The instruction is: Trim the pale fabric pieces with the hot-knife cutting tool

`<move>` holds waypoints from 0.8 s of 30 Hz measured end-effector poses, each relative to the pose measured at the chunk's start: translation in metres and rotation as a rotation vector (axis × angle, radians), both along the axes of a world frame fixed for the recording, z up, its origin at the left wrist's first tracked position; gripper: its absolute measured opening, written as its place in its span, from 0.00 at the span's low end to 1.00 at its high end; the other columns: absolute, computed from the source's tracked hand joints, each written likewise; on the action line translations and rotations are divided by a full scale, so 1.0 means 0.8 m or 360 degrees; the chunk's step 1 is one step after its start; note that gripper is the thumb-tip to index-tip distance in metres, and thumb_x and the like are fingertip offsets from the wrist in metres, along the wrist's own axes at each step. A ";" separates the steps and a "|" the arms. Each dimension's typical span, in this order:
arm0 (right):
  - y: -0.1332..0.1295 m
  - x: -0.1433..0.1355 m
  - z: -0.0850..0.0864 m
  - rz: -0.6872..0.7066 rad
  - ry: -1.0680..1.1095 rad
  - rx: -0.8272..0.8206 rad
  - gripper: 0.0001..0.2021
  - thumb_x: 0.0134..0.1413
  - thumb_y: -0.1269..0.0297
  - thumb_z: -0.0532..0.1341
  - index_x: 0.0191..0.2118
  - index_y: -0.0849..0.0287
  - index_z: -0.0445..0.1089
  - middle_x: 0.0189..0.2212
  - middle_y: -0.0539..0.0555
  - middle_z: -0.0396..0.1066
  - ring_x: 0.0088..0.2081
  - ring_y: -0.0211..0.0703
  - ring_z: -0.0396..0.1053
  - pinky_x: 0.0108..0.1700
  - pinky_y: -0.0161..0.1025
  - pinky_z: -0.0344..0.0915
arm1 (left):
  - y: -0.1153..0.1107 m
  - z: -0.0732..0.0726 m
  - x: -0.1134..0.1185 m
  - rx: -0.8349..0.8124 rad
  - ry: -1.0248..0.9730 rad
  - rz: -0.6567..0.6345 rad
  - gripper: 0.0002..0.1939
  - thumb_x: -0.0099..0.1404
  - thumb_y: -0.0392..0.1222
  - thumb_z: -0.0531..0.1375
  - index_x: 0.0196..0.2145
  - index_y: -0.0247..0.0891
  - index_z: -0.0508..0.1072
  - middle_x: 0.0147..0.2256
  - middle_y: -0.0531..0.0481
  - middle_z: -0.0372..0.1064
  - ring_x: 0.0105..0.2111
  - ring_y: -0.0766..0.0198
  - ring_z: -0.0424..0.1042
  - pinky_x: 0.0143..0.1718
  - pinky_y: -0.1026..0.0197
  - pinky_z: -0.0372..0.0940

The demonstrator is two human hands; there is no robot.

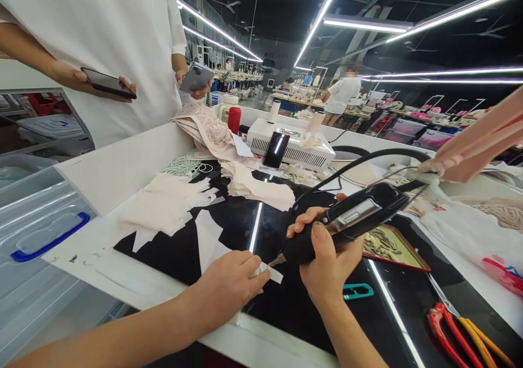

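Observation:
My left hand [231,286] is closed on a piece of white fabric [274,272], pinched between thumb and fingers low over the black glossy work surface [171,259]. My right hand [330,253] wraps round a black handheld tool [351,212] with a cable at its back end. The tool's metal tip points left and is close beside the fabric; whether it touches cannot be made out. More white fabric [208,237] lies just beyond my left hand. Pale cut pieces [163,204] are heaped at the left, and a folded cream stack [259,188] lies behind.
A white vented box [292,145] stands at the back with a phone [276,150] leaning on it. At right are a tray [402,248], a teal snipper [358,291] and red-handled scissors [443,330]. A person holding two phones stands at left, behind a low white panel [122,166].

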State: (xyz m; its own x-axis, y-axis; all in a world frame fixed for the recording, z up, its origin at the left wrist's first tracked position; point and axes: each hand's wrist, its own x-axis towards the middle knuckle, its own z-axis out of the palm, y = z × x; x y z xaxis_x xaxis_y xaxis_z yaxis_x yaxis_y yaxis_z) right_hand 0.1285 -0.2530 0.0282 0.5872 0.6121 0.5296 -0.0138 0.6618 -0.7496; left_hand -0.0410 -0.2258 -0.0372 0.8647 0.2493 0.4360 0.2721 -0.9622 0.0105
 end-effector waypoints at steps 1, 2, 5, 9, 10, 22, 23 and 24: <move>0.000 0.000 -0.001 0.0000 -0.0015 0.0000 0.24 0.58 0.65 0.69 0.58 0.46 0.65 0.32 0.45 0.72 0.29 0.38 0.69 0.30 0.39 0.71 | 0.000 0.000 0.000 -0.0004 -0.0017 -0.0007 0.11 0.71 0.30 0.60 0.50 0.35 0.70 0.40 0.46 0.72 0.38 0.55 0.75 0.37 0.54 0.73; 0.001 0.000 -0.002 0.0000 -0.0029 -0.0001 0.24 0.59 0.66 0.69 0.58 0.46 0.65 0.33 0.45 0.72 0.29 0.37 0.69 0.30 0.39 0.71 | 0.000 -0.001 0.001 -0.0005 -0.0033 -0.0009 0.11 0.71 0.30 0.60 0.50 0.35 0.70 0.39 0.47 0.72 0.37 0.56 0.74 0.36 0.54 0.73; 0.001 0.000 -0.002 -0.0011 -0.0050 -0.0012 0.23 0.60 0.66 0.69 0.58 0.46 0.65 0.33 0.45 0.72 0.29 0.37 0.69 0.30 0.39 0.72 | 0.000 -0.001 0.000 -0.0013 -0.0057 -0.0014 0.11 0.71 0.29 0.59 0.50 0.35 0.70 0.37 0.48 0.71 0.35 0.56 0.74 0.35 0.55 0.73; -0.002 0.003 0.005 -0.0042 -0.0001 -0.0041 0.24 0.57 0.64 0.69 0.57 0.47 0.65 0.32 0.45 0.72 0.28 0.38 0.69 0.28 0.39 0.72 | 0.000 0.000 -0.001 -0.0013 -0.0054 -0.0019 0.12 0.72 0.28 0.57 0.51 0.35 0.70 0.38 0.47 0.71 0.37 0.56 0.75 0.36 0.54 0.73; -0.003 0.004 0.007 -0.0060 0.0024 -0.0038 0.24 0.56 0.64 0.70 0.57 0.47 0.65 0.31 0.44 0.72 0.27 0.38 0.69 0.28 0.39 0.72 | -0.001 0.000 -0.001 -0.0007 -0.0041 -0.0016 0.11 0.73 0.28 0.56 0.51 0.35 0.70 0.38 0.47 0.71 0.37 0.56 0.75 0.37 0.54 0.73; -0.013 0.011 0.002 -0.0107 -0.0038 -0.0075 0.25 0.57 0.65 0.69 0.59 0.46 0.65 0.31 0.44 0.72 0.26 0.38 0.70 0.28 0.40 0.73 | 0.002 0.000 -0.002 -0.0054 -0.0014 -0.0016 0.13 0.70 0.28 0.60 0.51 0.36 0.69 0.39 0.48 0.71 0.38 0.55 0.76 0.39 0.53 0.74; -0.013 0.011 0.003 -0.0107 -0.0044 -0.0080 0.25 0.58 0.65 0.69 0.59 0.46 0.65 0.31 0.44 0.72 0.26 0.38 0.70 0.28 0.40 0.73 | 0.003 0.002 -0.003 -0.0068 -0.0011 -0.0023 0.14 0.70 0.29 0.62 0.52 0.35 0.69 0.39 0.47 0.72 0.39 0.55 0.76 0.40 0.53 0.75; -0.013 0.011 0.004 -0.0103 -0.0041 -0.0075 0.25 0.57 0.65 0.69 0.59 0.46 0.65 0.31 0.44 0.72 0.26 0.38 0.70 0.28 0.40 0.73 | 0.004 0.003 -0.005 -0.0084 -0.0004 -0.0031 0.15 0.70 0.30 0.63 0.52 0.35 0.69 0.40 0.47 0.73 0.40 0.54 0.77 0.41 0.52 0.75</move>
State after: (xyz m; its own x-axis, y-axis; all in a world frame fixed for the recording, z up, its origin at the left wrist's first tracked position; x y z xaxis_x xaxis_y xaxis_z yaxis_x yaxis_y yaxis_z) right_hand 0.1369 -0.2634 0.0312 0.6126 0.5980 0.5168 0.0476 0.6248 -0.7794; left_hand -0.0449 -0.2224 -0.0348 0.8685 0.2553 0.4249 0.2534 -0.9654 0.0622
